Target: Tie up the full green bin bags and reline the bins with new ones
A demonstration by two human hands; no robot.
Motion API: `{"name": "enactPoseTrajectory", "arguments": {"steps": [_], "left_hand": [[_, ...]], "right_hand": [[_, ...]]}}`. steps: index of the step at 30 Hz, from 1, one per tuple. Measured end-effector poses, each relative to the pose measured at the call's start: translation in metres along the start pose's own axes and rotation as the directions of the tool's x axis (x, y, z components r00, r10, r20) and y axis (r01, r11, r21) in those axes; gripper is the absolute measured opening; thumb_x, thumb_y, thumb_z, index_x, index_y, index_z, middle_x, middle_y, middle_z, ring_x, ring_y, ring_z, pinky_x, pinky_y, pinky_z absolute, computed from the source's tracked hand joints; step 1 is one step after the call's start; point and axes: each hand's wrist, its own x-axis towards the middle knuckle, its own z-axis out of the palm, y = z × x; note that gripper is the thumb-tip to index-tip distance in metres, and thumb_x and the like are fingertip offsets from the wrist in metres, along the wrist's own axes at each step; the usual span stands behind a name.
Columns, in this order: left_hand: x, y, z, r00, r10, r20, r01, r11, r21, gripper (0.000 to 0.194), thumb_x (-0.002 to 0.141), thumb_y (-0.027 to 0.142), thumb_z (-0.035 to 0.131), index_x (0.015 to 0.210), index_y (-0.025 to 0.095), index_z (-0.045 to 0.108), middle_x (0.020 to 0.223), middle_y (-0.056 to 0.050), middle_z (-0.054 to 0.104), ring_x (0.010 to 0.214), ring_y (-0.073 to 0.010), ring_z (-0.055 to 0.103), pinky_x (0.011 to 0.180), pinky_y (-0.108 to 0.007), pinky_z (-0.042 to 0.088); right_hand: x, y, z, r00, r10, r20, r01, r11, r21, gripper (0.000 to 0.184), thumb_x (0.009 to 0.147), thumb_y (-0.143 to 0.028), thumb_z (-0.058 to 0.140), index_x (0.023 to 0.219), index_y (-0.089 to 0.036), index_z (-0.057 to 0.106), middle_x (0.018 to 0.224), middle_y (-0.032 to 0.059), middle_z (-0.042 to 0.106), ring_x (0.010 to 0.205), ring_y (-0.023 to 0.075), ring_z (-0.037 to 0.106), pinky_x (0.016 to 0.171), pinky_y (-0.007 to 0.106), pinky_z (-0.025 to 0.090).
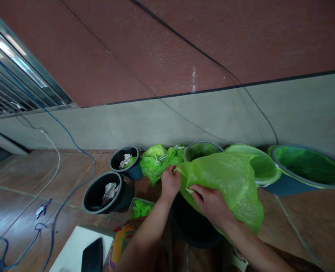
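Note:
A green plastic bag billows out to the right between my hands. My left hand is closed on its upper left edge, fingers pinched. Lower down, my right hand grips the near edge of the same bag between thumb and fingers. Directly below both hands stands a dark bucket, partly hidden by the bag and my right forearm. Its visible inside looks black.
Along the wall stand a lined bin, a green-lined basin and a large lined bin. Tied green bags sit left of them. Two dark bins hold crumpled white scraps. A phone lies on a white surface; a blue hose crosses the tiles.

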Motion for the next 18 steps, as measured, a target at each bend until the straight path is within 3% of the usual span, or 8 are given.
{"name": "enactPoseTrajectory", "arguments": {"steps": [2, 4, 6, 9, 12, 14, 16, 18], "left_hand": [[0.005, -0.003, -0.006, 0.996, -0.028, -0.091, 0.027, 1.0, -0.012, 0.024, 0.086, 0.012, 0.047, 0.094, 0.014, 0.07, 0.087, -0.01, 0.075, 0.082, -0.0224, 0.07, 0.079, -0.033, 0.053], [0.009, -0.006, -0.011, 0.985, -0.038, -0.167, 0.036, 0.999, -0.017, 0.025, 0.089, 0.014, 0.044, 0.093, 0.013, 0.069, 0.085, -0.011, 0.074, 0.081, -0.0229, 0.07, 0.079, -0.034, 0.053], [0.012, -0.009, -0.015, 0.978, -0.033, -0.205, 0.026, 0.999, -0.033, 0.025, 0.09, 0.015, 0.044, 0.092, 0.014, 0.069, 0.083, -0.009, 0.074, 0.079, -0.0223, 0.07, 0.078, -0.033, 0.053], [0.012, -0.008, -0.018, 0.978, -0.022, -0.206, 0.014, 0.999, -0.038, 0.024, 0.088, 0.012, 0.046, 0.094, 0.015, 0.069, 0.082, -0.007, 0.075, 0.077, -0.0209, 0.07, 0.076, -0.031, 0.053], [0.011, -0.005, -0.017, 0.982, -0.023, -0.189, 0.027, 0.999, 0.023, 0.024, 0.09, 0.014, 0.046, 0.095, 0.015, 0.07, 0.083, -0.009, 0.075, 0.079, -0.0225, 0.07, 0.077, -0.032, 0.053], [0.009, -0.003, -0.015, 0.987, -0.011, -0.162, 0.025, 0.996, 0.081, 0.027, 0.094, 0.021, 0.044, 0.096, 0.014, 0.07, 0.085, -0.011, 0.075, 0.081, -0.024, 0.071, 0.078, -0.033, 0.054], [0.006, -0.001, -0.012, 0.993, 0.008, -0.117, 0.008, 0.991, 0.136, 0.03, 0.098, 0.025, 0.042, 0.1, 0.014, 0.07, 0.088, -0.013, 0.076, 0.083, -0.0246, 0.072, 0.079, -0.034, 0.054], [0.001, 0.0, -0.007, 0.998, 0.036, -0.06, -0.024, 0.983, 0.185, 0.032, 0.098, 0.025, 0.041, 0.109, 0.014, 0.069, 0.09, -0.012, 0.076, 0.084, -0.0244, 0.073, 0.08, -0.034, 0.055]], "right_hand": [[0.001, 0.005, -0.009, 0.983, 0.106, -0.151, -0.099, 0.994, 0.052, 0.026, 0.095, -0.027, 0.047, 0.097, -0.022, 0.073, 0.075, 0.0007, 0.076, 0.062, 0.0167, 0.071, 0.061, 0.026, 0.049], [0.004, 0.014, -0.018, 0.931, 0.239, -0.275, -0.214, 0.97, 0.12, 0.028, 0.093, -0.033, 0.049, 0.097, -0.02, 0.073, 0.072, 0.0018, 0.075, 0.056, 0.0164, 0.067, 0.057, 0.026, 0.047], [0.007, 0.025, -0.027, 0.878, 0.349, -0.329, -0.299, 0.934, 0.194, 0.03, 0.092, -0.038, 0.051, 0.099, -0.018, 0.073, 0.073, 0.0033, 0.075, 0.055, 0.0164, 0.065, 0.055, 0.027, 0.046], [0.011, 0.036, -0.034, 0.841, 0.417, -0.345, -0.357, 0.906, 0.225, 0.034, 0.09, -0.044, 0.053, 0.1, -0.018, 0.073, 0.071, 0.0038, 0.074, 0.055, 0.0168, 0.064, 0.056, 0.027, 0.046], [0.011, 0.038, -0.034, 0.839, 0.379, -0.39, -0.364, 0.924, 0.114, 0.035, 0.09, -0.045, 0.052, 0.099, -0.019, 0.074, 0.066, 0.0029, 0.071, 0.053, 0.0174, 0.062, 0.056, 0.029, 0.045], [0.011, 0.034, -0.033, 0.856, 0.289, -0.428, -0.322, 0.947, -0.006, 0.035, 0.092, -0.045, 0.053, 0.102, -0.019, 0.073, 0.073, 0.0049, 0.073, 0.062, 0.02, 0.065, 0.061, 0.031, 0.049], [0.011, 0.029, -0.03, 0.881, 0.15, -0.448, -0.238, 0.96, -0.148, 0.038, 0.091, -0.045, 0.056, 0.115, -0.019, 0.069, 0.1, 0.0115, 0.075, 0.088, 0.0264, 0.068, 0.078, 0.039, 0.053], [0.011, 0.025, -0.028, 0.887, 0.037, -0.46, -0.182, 0.944, -0.276, 0.051, 0.088, -0.046, 0.061, 0.13, -0.017, 0.06, 0.127, 0.0178, 0.066, 0.114, 0.0332, 0.061, 0.094, 0.048, 0.05]]}}
